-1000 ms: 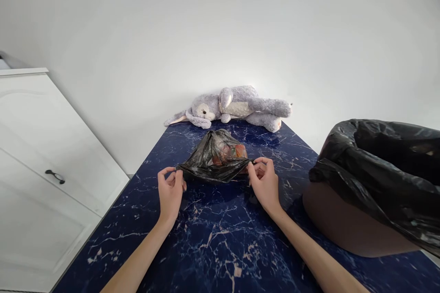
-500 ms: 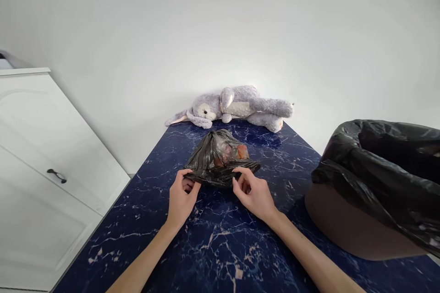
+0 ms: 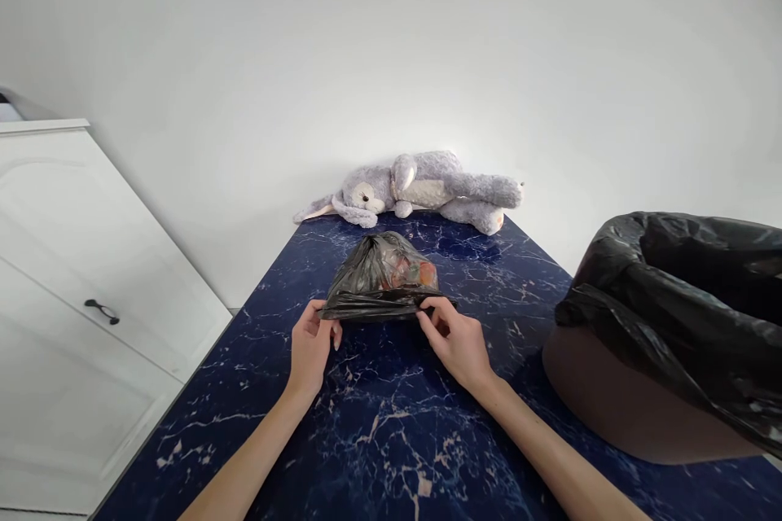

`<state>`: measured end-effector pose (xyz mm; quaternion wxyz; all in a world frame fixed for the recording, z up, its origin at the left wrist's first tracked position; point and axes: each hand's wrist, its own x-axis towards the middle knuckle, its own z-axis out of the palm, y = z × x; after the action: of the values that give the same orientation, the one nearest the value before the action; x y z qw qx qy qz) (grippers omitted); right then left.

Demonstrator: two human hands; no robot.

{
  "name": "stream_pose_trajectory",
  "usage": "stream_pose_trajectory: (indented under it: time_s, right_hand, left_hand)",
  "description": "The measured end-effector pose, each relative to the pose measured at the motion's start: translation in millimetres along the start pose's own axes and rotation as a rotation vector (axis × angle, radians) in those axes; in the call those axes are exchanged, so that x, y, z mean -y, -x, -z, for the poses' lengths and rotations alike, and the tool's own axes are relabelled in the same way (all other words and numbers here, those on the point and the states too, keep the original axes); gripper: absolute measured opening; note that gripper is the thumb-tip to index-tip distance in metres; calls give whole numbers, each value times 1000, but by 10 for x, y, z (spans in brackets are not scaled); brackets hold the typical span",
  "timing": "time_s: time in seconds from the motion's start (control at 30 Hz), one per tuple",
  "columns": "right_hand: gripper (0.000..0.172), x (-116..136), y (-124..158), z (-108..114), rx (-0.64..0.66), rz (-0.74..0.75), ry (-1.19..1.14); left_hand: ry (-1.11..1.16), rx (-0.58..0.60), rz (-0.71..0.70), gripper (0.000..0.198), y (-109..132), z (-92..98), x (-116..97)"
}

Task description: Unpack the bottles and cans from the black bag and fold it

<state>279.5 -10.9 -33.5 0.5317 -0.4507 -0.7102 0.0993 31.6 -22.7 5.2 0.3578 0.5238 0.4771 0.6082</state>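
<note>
Left hand [image 3: 311, 346], right hand [image 3: 458, 342] pinched on folded near edge of black bag [image 3: 366, 275], toward opposite ends. Edge runs crosswise; bag on surface [image 3: 379, 431], just ahead, neither hand clearly nearer.

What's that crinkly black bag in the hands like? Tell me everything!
The black bag looks like thin, shiny, wrinkled plastic. Reddish and orange contents seem to show through it. It rests on the blue table, humped behind a flat front edge pinched by the left hand and right hand.
</note>
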Motion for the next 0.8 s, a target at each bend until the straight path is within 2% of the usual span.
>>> stream_pose_trajectory:
  time_s: [0.2, 0.33, 0.43, 0.5, 0.57, 0.73, 0.8]
  right_hand:
    - [14, 156, -34, 68, -43, 26, -50]
    - [12, 271, -27, 57, -49, 115, -54]
    - [43, 322, -5, 18, -69, 205, -38]
    - [52, 344, 7, -3, -46, 274, -63]
    - [48, 363, 14, -9, -17, 311, -78]
    - [16, 379, 29, 7, 36, 288, 70]
    - [16, 360, 40, 2, 103, 325, 86]
  left_hand:
    - [143, -21, 63, 36, -23, 12, -17]
    - [218, -6, 120, 41, -54, 36, -24]
    - [289, -8, 146, 42, -62, 44, -14]
    - [325, 6, 147, 39, -58, 43, -2]
    - [311, 37, 129, 37, -52, 35, 7]
    - [240, 84, 91, 45, -31, -13, -11]
    - [227, 97, 90, 44, -15, -29, -24]
